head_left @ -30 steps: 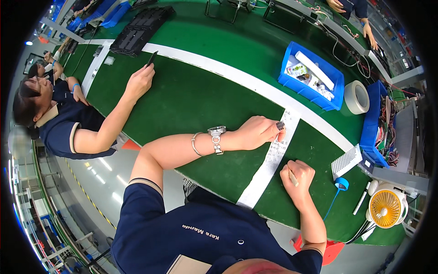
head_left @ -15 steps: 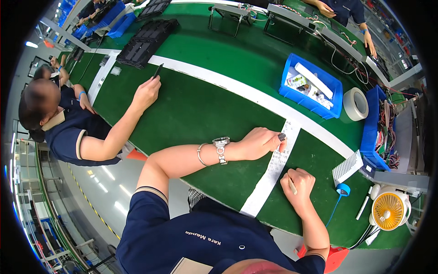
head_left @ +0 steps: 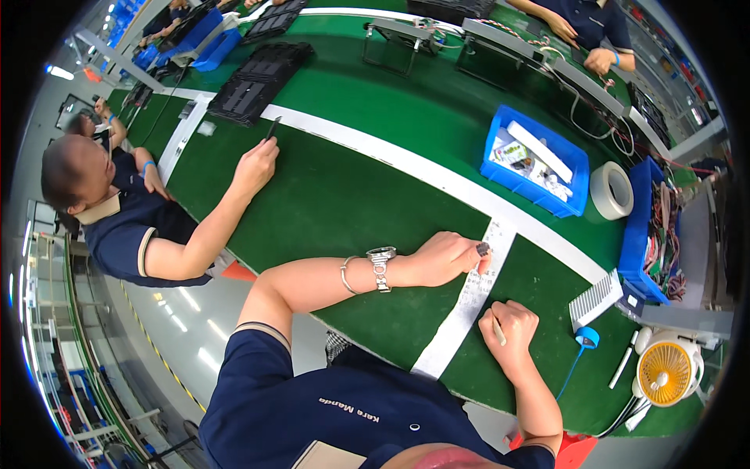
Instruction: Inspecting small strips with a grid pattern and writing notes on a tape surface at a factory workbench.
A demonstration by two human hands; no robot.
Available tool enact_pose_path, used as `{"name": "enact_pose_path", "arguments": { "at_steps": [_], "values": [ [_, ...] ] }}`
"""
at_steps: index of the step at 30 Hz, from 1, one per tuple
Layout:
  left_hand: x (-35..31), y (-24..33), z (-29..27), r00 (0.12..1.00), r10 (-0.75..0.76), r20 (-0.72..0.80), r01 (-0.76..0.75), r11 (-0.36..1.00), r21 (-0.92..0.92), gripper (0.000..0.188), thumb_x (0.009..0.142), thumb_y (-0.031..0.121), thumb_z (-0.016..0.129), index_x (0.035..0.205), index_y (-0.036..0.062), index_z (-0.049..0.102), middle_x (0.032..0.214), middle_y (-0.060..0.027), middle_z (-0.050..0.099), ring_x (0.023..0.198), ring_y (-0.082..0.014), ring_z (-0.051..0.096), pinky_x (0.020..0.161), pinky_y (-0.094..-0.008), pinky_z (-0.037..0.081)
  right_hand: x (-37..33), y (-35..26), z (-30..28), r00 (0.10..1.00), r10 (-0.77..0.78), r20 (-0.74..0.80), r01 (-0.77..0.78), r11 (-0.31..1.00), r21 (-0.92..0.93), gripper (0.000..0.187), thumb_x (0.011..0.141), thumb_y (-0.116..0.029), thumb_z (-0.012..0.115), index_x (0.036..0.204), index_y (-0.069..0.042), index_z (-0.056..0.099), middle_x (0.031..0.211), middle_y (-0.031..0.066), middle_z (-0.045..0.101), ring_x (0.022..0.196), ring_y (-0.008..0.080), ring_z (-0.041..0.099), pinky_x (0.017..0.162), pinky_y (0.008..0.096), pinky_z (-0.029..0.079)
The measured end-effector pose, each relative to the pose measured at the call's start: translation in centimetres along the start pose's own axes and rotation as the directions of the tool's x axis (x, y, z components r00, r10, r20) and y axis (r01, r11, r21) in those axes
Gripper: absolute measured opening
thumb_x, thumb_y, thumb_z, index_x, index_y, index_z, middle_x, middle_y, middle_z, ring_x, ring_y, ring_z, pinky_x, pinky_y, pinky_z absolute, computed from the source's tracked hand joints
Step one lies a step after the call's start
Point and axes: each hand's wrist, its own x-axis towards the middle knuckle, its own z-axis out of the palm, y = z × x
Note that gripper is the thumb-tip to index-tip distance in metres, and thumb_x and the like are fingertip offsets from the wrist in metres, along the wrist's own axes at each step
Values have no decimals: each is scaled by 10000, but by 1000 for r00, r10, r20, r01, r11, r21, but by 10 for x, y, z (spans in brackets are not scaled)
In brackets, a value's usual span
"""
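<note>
My left hand point(head_left: 444, 259) is closed in a pinch on a small dark block point(head_left: 483, 249), held over a white strip point(head_left: 441, 344) on the green tabletop. Handwritten marks and grey smudges cover part of the strip. To the right of the strip, my right hand point(head_left: 513, 332) is closed round a slim pale stick-like tool point(head_left: 498, 331), its tip pointing toward the strip. Most of that tool is hidden by my fingers, so its kind is unclear. A silver watch point(head_left: 381, 270) and a bangle circle my left wrist.
A blue bin point(head_left: 535, 187) of small parts, a tape roll point(head_left: 612, 191) and a bin of wires point(head_left: 644, 266) stand far right. Nearer are a white-and-yellow fan point(head_left: 664, 374) and a blue round object point(head_left: 586, 338). At left a co-worker's hand point(head_left: 256, 166) holds a dark tool.
The whole view has shifted slightly, with the table lower in it. At the far right, another person's hand has drawn back from the table edge. My hands keep nearly the same pose.
</note>
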Motion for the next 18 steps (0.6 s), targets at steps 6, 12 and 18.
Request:
{"name": "enact_pose_path", "arguments": {
  "at_steps": [6, 12, 18],
  "values": [
    [0, -1, 0, 997, 79, -7, -79, 997, -9, 429, 1022, 309, 339, 813, 93, 645, 567, -88, 530, 538, -275, 535, 578, -409, 421, -3, -1, 2, 1000, -2, -7, 2, 1000, 7, 250, 699, -48, 630, 546, -56, 432, 480, 129, 409, 443, 305, 466, 431, 428, 359],
    [-5, -11, 5, 993, 110, -48, -111, 994, -15, 577, 1079, 414, 280, 766, 101, 650, 534, -90, 484, 541, -298, 534, 579, -428, 412, -3, 0, 6, 998, 39, 42, -41, 999, 34, 277, 705, -58, 622, 535, -40, 405, 487, 143, 375, 436, 308, 418, 432, 435, 318],
    [-2, -14, 7, 989, 131, -62, -133, 990, -36, 580, 1079, 429, 273, 774, 105, 645, 531, -87, 483, 533, -310, 530, 575, -431, 409, -4, 1, 6, 998, 25, 55, -26, 999, 26, 294, 701, -46, 623, 530, -35, 384, 487, 143, 358, 439, 311, 403, 430, 432, 291]
  ]
}}
